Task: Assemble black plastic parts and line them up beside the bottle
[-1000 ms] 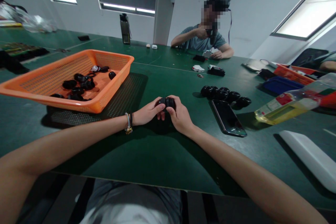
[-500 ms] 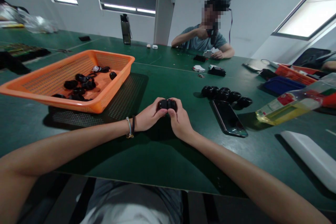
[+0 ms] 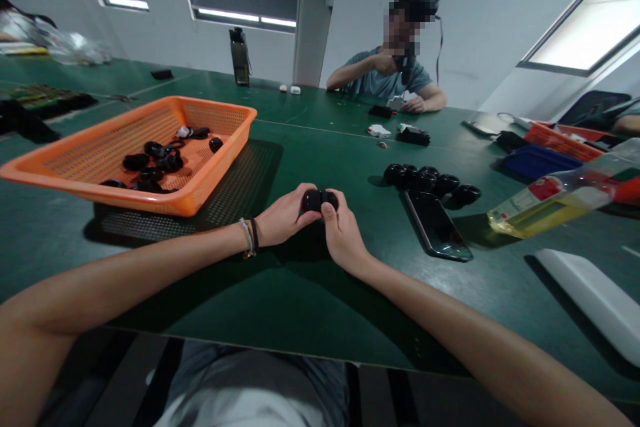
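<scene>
L hand (image 3: 284, 219) & R hand (image 3: 344, 232): fingers closed round a glossy black cylindrical part (image 3: 315, 199), well in from the table's (image 3: 280, 307) near edge. Risk: slick-looking surface + uneven grip = poss. slip, part rolling twd that edge.

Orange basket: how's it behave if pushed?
The orange basket probably slides rather than tips, being broad and shallow. Likely light for its size, given its perforated walls. The black parts lying loose inside may shift or roll.

Free room ahead, basket (image 3: 220, 163) leftward
</scene>
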`<state>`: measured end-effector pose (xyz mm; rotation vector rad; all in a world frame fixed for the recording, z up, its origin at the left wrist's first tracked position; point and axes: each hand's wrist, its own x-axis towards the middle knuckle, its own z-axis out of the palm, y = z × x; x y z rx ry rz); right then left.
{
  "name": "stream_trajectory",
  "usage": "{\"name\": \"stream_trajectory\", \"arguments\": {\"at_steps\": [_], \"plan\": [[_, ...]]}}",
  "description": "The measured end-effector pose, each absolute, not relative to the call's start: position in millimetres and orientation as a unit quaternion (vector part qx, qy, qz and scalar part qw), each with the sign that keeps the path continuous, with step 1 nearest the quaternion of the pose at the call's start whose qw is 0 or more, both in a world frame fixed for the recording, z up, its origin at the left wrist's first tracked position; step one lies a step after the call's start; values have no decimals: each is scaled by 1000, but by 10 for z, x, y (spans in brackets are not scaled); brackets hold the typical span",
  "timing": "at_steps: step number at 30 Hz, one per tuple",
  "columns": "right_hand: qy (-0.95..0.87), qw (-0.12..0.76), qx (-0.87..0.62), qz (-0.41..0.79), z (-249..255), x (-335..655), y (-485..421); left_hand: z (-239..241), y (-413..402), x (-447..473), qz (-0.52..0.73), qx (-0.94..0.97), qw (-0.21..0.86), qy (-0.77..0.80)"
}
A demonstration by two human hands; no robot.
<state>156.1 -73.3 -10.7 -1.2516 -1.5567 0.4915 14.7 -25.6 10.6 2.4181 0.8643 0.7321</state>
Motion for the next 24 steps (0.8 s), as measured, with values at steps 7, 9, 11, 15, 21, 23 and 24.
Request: {"name": "stream_trajectory", "arguments": {"at_steps": [7, 9, 11, 15, 21, 23, 24], "plan": [[-620, 518, -521, 276, -80, 1551, -746, 117, -223, 140, 264, 896, 204, 293], [-609, 516, -526, 294, -86, 1546, -747, 107, -216, 134, 265, 898, 200, 290], [-593, 516, -533, 315, -99, 1538, -747, 97, -207, 130, 266, 899, 197, 286], [-574, 512, -540, 342, -125, 1533, -729, 90, -198, 140, 265, 898, 205, 286], [-619, 494, -533, 297, -136, 1614, -627, 66, -213, 188, 299, 844, 332, 297], [-652, 483, -526, 255, -125, 1649, -599, 39, -207, 201, 316, 808, 409, 283], [-666, 478, -523, 233, -118, 1666, -589, 24, -201, 208, 318, 790, 447, 273]]}}
